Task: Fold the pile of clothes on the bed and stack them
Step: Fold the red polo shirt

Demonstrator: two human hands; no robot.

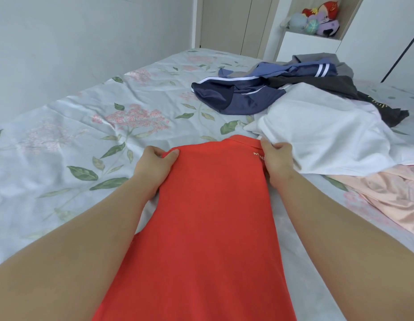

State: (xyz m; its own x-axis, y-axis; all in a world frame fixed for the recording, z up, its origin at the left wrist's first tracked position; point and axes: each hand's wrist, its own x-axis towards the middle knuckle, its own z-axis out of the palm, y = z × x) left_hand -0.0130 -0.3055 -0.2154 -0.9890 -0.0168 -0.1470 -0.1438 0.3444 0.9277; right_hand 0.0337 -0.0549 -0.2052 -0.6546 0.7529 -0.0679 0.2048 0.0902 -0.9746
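Pinching the shirt (201, 228) at its far corners with left hand (155, 167) and right hand (276, 158), fingers (172, 155) clamped on cloth. Stretched between the fingers, over the bed (85, 135). Just beyond right fingers, white top (317, 130); farther, pile (259, 89).

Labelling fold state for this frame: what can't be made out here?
1. Red shirt: hem cut off by the head view's bottom edge; sleeves out of sight.
2. White lettering: partly covered by the right hand.
3. Left hand: fingertips hidden under the shirt.
4. Black garment: partly buried under the white garment; type unclear.
5. Pink garment: cut off by the right edge.
6. Shelf toys: too small.
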